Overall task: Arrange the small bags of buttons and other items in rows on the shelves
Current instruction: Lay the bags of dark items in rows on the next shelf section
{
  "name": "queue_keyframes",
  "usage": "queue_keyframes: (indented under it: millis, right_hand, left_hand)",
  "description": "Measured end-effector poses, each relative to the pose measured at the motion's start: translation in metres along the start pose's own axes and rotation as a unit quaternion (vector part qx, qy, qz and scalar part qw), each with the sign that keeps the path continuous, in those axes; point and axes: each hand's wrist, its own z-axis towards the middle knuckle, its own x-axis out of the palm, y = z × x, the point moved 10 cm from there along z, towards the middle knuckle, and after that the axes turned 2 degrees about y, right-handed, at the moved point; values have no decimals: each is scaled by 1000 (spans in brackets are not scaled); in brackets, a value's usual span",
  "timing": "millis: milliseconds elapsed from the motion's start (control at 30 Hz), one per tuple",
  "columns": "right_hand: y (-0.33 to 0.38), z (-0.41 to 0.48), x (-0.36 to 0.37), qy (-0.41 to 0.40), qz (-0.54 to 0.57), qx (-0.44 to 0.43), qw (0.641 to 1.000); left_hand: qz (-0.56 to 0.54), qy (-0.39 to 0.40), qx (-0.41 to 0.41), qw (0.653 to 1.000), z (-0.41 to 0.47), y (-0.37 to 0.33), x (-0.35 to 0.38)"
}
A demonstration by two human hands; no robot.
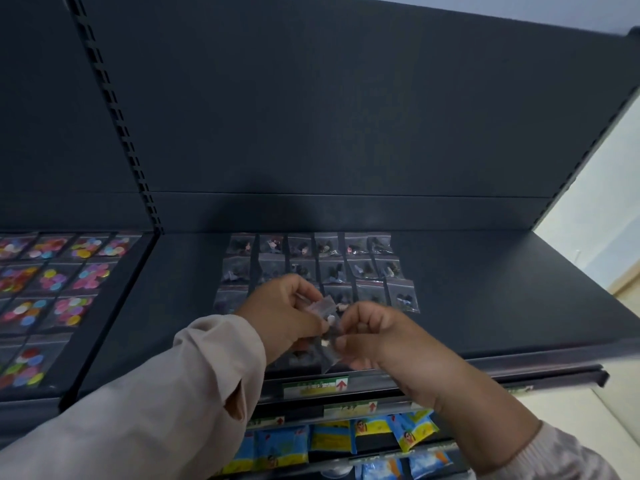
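Holding a clear bag [327,315] pinched in both left hand [287,311] and right hand [375,336]; dark shelf [485,289] has two full rows, third partly hidden (more bags left).

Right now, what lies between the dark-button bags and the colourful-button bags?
In the head view, between the dark-button bags and colourful-button bags: bare shelf and the shelves' joint.

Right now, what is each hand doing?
The left hand grips a bunch of small clear bags.
The right hand pinches the same bunch.
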Motion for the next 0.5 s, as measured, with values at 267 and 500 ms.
queue_keyframes:
  millis: [267, 500]
  right_hand:
    - [-8, 6, -25, -57, -27, 18, 998]
    - [-41, 23, -57, -147, -92, 88, 981]
  left_hand:
    - [99, -36, 65, 992, 8, -9, 8]
    - [381, -4, 97, 919, -3, 4, 16]
